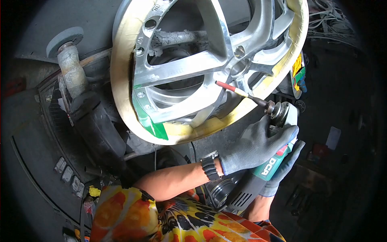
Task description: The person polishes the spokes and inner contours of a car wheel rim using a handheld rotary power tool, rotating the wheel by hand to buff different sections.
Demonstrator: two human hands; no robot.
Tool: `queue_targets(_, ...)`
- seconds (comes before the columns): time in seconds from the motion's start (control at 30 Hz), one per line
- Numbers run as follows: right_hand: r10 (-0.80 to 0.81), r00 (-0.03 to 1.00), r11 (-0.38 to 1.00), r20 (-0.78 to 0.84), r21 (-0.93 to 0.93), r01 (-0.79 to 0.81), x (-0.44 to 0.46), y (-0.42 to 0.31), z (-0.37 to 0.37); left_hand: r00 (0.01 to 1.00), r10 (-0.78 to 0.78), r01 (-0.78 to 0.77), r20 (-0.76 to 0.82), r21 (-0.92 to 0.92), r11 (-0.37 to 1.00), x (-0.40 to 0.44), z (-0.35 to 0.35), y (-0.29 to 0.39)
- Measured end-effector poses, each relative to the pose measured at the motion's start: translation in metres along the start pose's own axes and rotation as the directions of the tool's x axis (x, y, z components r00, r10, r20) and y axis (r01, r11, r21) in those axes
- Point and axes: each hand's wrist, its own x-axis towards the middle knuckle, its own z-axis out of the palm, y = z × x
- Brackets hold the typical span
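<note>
A large silver spoked wheel (pixel 193 66) fills the upper middle, its rim wrapped in cream tape, with green tape (pixel 151 121) at the lower left. Below and right of it is a green and black power tool (pixel 268 167), fitted with a thin shaft that ends in a red tip (pixel 225 85). That tip lies in front of the wheel near its hub; contact cannot be made out. My left hand (pixel 258 145), in a grey glove, is wrapped round the tool's head. My right hand (pixel 284 169), also gloved, grips the tool's body from the far side, partly hidden.
A bench grinder with a round grey wheel (pixel 66 40) stands at the left, its dark motor (pixel 96 125) below. Cables (pixel 330 20) lie at the upper right. A yellow and green object (pixel 298 76) is right of the wheel. Small blocks (pixel 67 173) sit lower left.
</note>
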Motion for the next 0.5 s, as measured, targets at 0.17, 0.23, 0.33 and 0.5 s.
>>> queue_targets(0.17, 0.01, 0.994, 0.997, 0.108, 0.074, -0.018, 0.011, -0.002, -0.002, 0.97, -0.139, 0.191, 0.197, -0.272, 0.943, 0.017, -0.008, -0.005)
queue_targets(0.23, -0.009, 0.995, 0.998, 0.1, 0.056, 0.003, 0.011, -0.002, -0.001, 0.997, 0.079, -0.077, 0.026, -0.063, 0.995, 0.016, -0.001, -0.012)
queue_targets(0.33, -0.003, 0.995, 0.995, 0.103, 0.098, -0.007, 0.006, 0.0, -0.001, 0.999, 0.024, -0.022, 0.025, -0.078, 0.997, 0.009, -0.004, -0.006)
queue_targets(0.5, 0.001, 0.995, 1.0, 0.099, -0.013, 0.0, 0.001, -0.003, -0.009, 0.982, -0.159, 0.176, 0.103, -0.197, 0.964, 0.002, -0.01, 0.005)
